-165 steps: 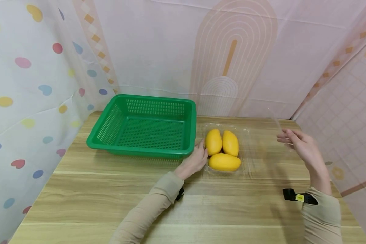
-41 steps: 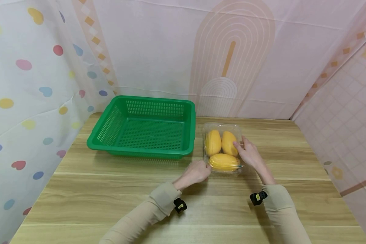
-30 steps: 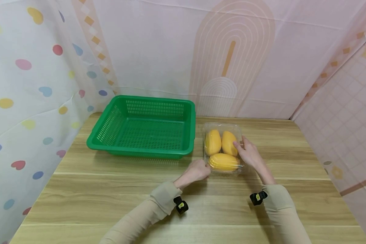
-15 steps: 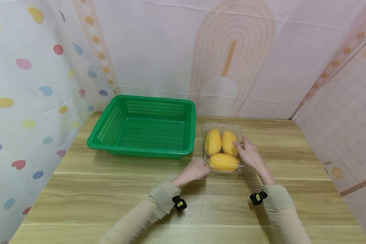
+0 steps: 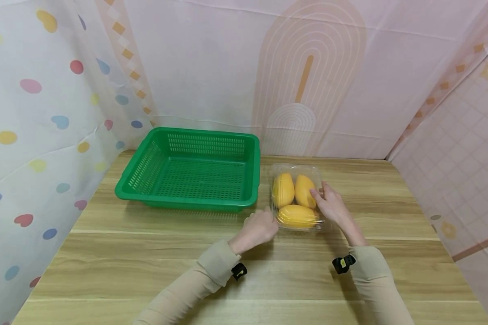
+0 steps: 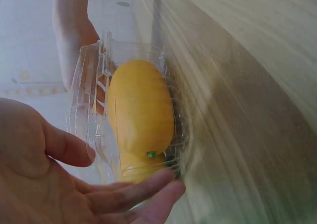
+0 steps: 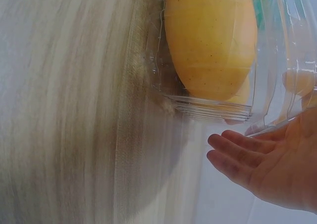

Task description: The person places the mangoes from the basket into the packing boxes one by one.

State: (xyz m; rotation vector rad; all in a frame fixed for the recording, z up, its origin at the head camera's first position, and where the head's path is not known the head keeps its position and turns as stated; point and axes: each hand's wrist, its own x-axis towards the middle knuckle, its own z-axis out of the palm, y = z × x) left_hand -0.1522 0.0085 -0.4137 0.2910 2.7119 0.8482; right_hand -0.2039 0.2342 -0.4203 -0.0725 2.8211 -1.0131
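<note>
A clear plastic clamshell container [image 5: 296, 169] sits on the wooden table with its lid down over three yellow mangoes [image 5: 297, 216]. At its near left corner, my left hand [image 5: 256, 229] pinches the rim. The left wrist view shows that thumb [image 6: 74, 152] at the lid's edge and the other fingers along the side, beside a mango [image 6: 143, 107]. My right hand [image 5: 331, 203] holds the container's right side, thumb over the lid. In the right wrist view its outer fingers [image 7: 233, 154] extend just off the container's corner. The exact finger contact under the rim is hidden.
A green slotted plastic basket [image 5: 203, 180] stands just left of the container, with nothing in it. Patterned cloth [image 5: 211, 63] hangs behind the table and along both sides. Both wrists carry small black cameras [image 5: 341, 264].
Several seconds ago the right hand held the lid raised at the right; now it lies over the mangoes. In the last second the left hand has shifted only slightly at the corner.
</note>
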